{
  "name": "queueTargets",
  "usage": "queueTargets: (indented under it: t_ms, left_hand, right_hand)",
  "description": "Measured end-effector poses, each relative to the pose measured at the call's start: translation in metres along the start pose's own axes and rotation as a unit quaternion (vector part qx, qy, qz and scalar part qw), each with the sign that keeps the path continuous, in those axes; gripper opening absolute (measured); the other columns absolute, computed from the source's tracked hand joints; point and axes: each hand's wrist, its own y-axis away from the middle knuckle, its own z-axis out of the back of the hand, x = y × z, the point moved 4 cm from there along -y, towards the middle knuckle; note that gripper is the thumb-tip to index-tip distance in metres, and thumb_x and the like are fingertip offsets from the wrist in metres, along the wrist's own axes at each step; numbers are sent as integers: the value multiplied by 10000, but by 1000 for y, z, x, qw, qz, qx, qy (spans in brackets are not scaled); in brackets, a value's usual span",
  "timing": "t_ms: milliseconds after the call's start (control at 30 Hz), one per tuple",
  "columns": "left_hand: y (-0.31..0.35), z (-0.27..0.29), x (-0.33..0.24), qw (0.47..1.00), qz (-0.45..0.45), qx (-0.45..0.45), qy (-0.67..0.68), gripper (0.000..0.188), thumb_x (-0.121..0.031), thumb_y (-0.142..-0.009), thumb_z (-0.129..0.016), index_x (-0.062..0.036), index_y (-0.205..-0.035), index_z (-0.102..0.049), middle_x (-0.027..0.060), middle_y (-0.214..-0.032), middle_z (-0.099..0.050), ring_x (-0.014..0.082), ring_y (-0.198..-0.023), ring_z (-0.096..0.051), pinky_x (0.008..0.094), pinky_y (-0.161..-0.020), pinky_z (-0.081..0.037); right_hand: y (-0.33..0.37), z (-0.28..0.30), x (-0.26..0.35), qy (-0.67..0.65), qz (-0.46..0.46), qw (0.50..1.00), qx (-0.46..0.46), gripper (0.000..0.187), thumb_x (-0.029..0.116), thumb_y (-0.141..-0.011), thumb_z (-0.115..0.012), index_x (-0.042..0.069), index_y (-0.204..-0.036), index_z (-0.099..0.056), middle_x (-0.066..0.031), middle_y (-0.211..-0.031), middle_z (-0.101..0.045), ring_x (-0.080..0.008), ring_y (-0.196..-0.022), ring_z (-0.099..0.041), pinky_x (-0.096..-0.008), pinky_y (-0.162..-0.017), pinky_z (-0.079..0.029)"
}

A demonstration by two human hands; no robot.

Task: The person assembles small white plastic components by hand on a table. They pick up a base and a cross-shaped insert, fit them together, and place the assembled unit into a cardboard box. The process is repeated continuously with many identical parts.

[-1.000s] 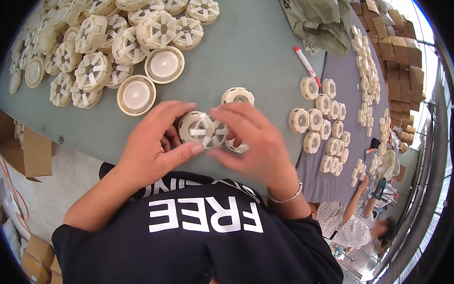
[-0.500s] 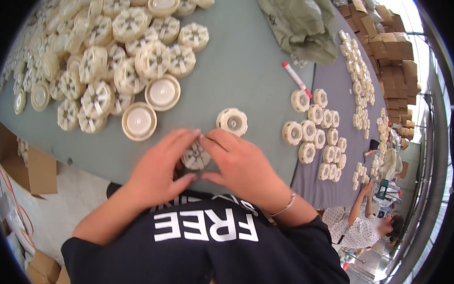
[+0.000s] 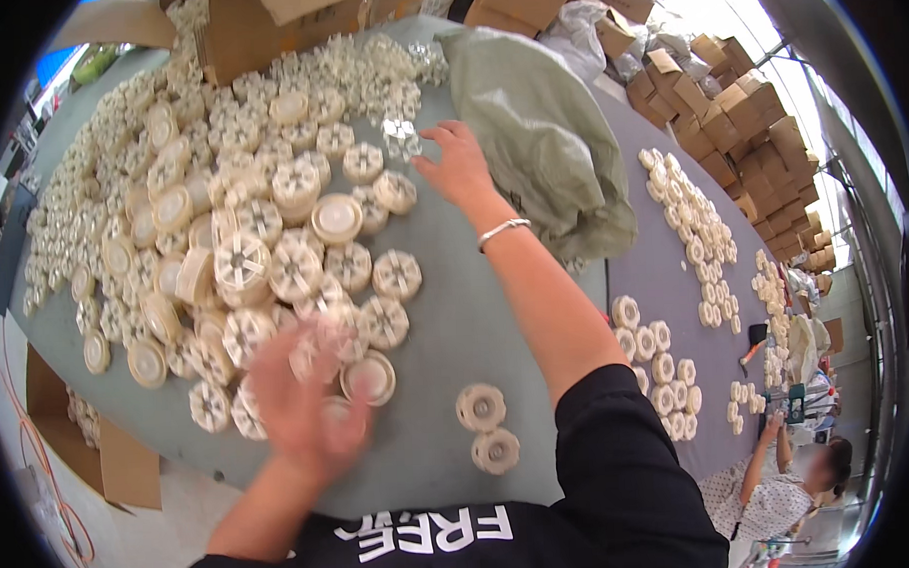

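My right hand stretches to the far side of the table, thumb and fingers apart, beside a small group of clear plastic pieces. No part shows in its grasp. My left hand is smeared by motion over the near edge of a heap of cream round plastic parts, many with spoked faces. Close to its fingers lies a cream round cap; whether they touch it cannot be made out. Two cream notched round parts, one just beyond the other, sit on the table between my arms.
A grey-green sack lies beyond my right forearm. Rows of cream parts stand on the purple-grey surface at right. An open cardboard box is below the table's left edge. A co-worker is at far right; stacked cartons stand behind.
My hands have parted from around a spoked part near my body. The right went far forward, the left to the heap. Two notched parts now stand where one stood. The view shifted.
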Motion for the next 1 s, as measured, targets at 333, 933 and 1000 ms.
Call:
queueTargets:
  t_ms: [333,933,1000]
  left_hand:
    - [29,-46,-36,941,-139,169,259,345,-91,-744,-816,-59,-1087,-809,36,-1006,-710,193,-833,-690,295,-701,-558]
    - [36,-57,-51,953,-109,195,205,294,-33,-768,-816,-55,-1058,-773,82,-970,-695,278,-839,-682,375,-710,-560]
    - [39,-55,-60,956,-113,176,204,274,-33,-775,-816,-51,-1046,-775,84,-954,-696,284,-831,-680,372,-713,-560]
  right_hand:
    - [-120,-79,-17,132,-28,986,96,702,502,-848,-851,288,-1484,-646,-144,-1715,-371,-413,-1570,-347,-520,-1235,-417]
    - [176,108,-34,-132,-84,984,85,409,122,-920,-775,103,-1326,-723,-85,-1266,-732,-233,-1139,-690,-350,-1035,-542]
    - [194,121,-28,-147,-98,984,25,340,69,-939,-737,90,-1278,-749,-78,-1176,-770,-211,-1049,-723,-327,-963,-572]
